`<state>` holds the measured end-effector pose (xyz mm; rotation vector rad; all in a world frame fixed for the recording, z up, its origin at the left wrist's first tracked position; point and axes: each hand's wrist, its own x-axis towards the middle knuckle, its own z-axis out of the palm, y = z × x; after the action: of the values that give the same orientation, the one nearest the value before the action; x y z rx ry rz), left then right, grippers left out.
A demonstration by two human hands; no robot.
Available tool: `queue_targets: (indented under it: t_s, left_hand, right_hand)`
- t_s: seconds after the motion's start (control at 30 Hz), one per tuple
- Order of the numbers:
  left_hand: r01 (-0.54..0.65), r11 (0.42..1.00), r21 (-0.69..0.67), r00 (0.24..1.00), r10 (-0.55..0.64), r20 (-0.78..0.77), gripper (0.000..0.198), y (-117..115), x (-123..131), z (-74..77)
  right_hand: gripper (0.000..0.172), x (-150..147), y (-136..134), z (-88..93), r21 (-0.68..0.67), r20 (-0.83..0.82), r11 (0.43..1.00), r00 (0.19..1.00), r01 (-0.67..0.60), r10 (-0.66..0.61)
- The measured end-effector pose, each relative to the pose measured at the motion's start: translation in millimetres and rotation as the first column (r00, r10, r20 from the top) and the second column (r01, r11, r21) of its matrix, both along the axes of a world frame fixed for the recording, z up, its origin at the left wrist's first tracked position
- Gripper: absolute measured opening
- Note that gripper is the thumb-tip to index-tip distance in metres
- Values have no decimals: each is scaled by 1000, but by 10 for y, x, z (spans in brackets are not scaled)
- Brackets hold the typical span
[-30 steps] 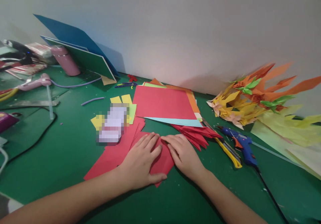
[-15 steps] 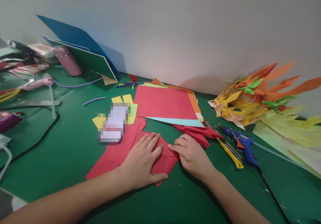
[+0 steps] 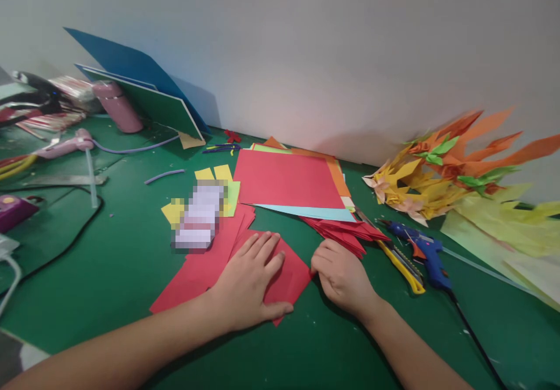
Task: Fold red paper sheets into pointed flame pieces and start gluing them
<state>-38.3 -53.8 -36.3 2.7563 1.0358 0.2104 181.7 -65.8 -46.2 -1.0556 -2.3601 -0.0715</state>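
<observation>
My left hand (image 3: 251,276) lies flat, fingers spread, on a red sheet of paper (image 3: 291,256). My right hand (image 3: 343,276) is closed at that sheet's right corner, with thumb and fingers pinched on the tip. More red paper (image 3: 188,285) lies fanned out under and to the left of my left hand. Just beyond my right hand rests a pile of folded red paper pieces (image 3: 345,231). A larger red sheet (image 3: 289,174) tops a stack of coloured paper behind them.
Right of my right hand lie a yellow box cutter (image 3: 405,267) and a blue glue gun (image 3: 431,253). Paper flowers (image 3: 441,168) stand at the right. A blurred-out phone-like object (image 3: 199,215) lies on the left, with a pink bottle (image 3: 118,107) and pink glue gun (image 3: 65,144) farther off.
My right hand has shifted slightly to the right, and its extended index finger has curled in at the paper's corner. The fold line there no longer shows. My left hand has stayed put.
</observation>
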Motion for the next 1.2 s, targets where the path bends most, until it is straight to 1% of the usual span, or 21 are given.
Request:
queue_targets:
  t_s: [0.1,0.23,0.33,0.4,0.5,0.6,0.7,0.8,0.87,0.93,1.0,1.07,1.13,1.2]
  left_hand:
    - [0,1000,17,1000,0,27,75,-3,-7,-23]
    - [-2,1000,28,999,0,53,74,-8,-12,-44]
    - [6,1000,18,999,-6,40,74,-9,-13,-41]
    - [5,1000,9,999,-5,36,74,-6,-13,-33]
    - [9,1000,2,999,-9,52,73,3,-15,-25]
    - [27,1000,0,996,-27,80,74,15,-16,-30]
    - [39,999,-4,991,-38,129,77,21,-22,-48]
    - [40,999,1,981,-39,190,78,37,-45,-53]
    - [1,1000,27,975,-7,222,76,71,-76,-36]
    - [-84,994,70,970,66,233,70,127,-116,-6]
    - [-181,976,121,964,152,216,62,196,-158,27]
    - [-246,956,162,960,217,180,54,255,-194,47]
    - [-270,947,172,958,246,150,49,287,-216,47]
    - [-264,953,150,956,238,172,45,287,-222,30]
  right_hand:
    - [33,12,2,-3,-2,8,1000,1000,4,-4]
    - [32,11,-1,-8,-32,-108,999,994,26,-29]
    - [31,-6,2,-16,-50,-72,999,997,5,-9]
    - [32,-24,4,-12,-58,-42,998,999,32,-35]
    - [30,-58,-3,15,-50,-118,997,991,53,-59]
    - [27,-106,-21,44,-38,-207,999,978,-6,-2]
    - [27,-156,-26,31,-85,-163,990,982,-109,94]
    - [24,-189,-17,-5,-150,-99,978,986,-148,134]
    - [23,-201,-12,-16,-181,-71,974,989,-139,128]
    - [24,-207,-12,-10,-194,-55,973,992,-124,116]
    - [26,-209,-16,6,-193,-45,974,993,-118,112]
    - [28,-208,-21,22,-196,-40,974,993,-118,112]
    - [30,-203,-24,26,-204,-39,972,993,-115,109]
    - [31,-195,-26,18,-201,-38,973,993,-113,108]
